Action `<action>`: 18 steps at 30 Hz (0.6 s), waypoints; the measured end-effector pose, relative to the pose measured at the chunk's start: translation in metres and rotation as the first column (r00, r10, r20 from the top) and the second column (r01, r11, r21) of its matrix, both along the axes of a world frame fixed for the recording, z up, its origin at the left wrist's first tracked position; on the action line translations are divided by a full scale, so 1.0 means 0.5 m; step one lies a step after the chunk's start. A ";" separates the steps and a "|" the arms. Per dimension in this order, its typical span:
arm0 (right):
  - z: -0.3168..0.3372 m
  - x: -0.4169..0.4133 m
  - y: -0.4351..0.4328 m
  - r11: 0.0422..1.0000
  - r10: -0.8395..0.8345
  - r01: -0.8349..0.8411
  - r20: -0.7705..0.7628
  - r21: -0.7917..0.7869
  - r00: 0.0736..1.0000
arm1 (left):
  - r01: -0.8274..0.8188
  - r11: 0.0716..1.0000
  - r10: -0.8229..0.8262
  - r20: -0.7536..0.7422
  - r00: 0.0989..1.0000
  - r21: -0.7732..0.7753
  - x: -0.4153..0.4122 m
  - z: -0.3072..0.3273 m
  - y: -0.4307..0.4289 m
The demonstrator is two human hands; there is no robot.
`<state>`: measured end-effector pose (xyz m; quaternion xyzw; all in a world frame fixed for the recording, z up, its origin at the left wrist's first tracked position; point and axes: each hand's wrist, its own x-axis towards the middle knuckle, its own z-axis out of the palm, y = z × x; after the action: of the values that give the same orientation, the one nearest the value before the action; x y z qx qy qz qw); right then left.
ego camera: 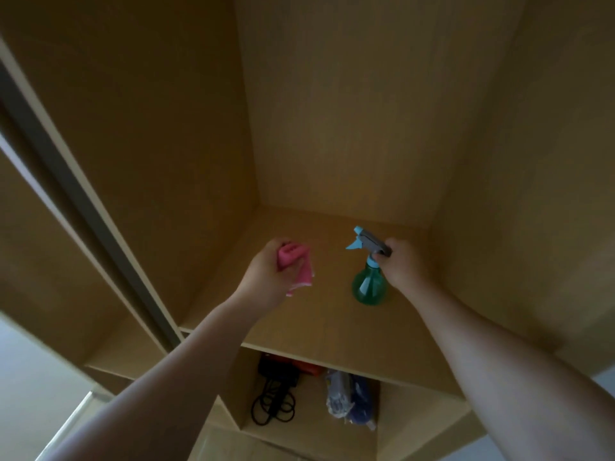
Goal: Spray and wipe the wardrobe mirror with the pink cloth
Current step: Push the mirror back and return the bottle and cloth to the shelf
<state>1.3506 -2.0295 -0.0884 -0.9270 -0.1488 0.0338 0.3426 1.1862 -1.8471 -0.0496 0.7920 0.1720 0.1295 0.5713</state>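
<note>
Inside an open wooden wardrobe, my left hand (266, 274) grips a bunched pink cloth (296, 264) just above the shelf (319, 321). My right hand (402, 261) holds the neck of a green spray bottle (369, 287) with a blue and grey trigger head; the bottle's base is at the shelf surface. A sliding door edge with a grey frame (83, 201) runs down the left side. No mirror surface shows clearly in this view.
The compartment below the shelf holds a black coiled cable (274, 404), a red-orange item (309, 367) and a plastic bag with blue contents (352, 400). Wooden wardrobe walls close in at the back, left and right.
</note>
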 end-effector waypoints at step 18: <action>0.097 -0.231 0.076 0.965 0.154 -0.194 0.216 0.176 0.964 | -0.032 0.998 0.030 0.038 0.999 0.058 -0.198 0.020 0.078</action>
<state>1.2352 -1.9917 -0.0397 -0.8708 -0.2665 -0.0445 0.4108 1.0870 -1.8080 -0.0393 0.8031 0.1697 0.1578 0.5490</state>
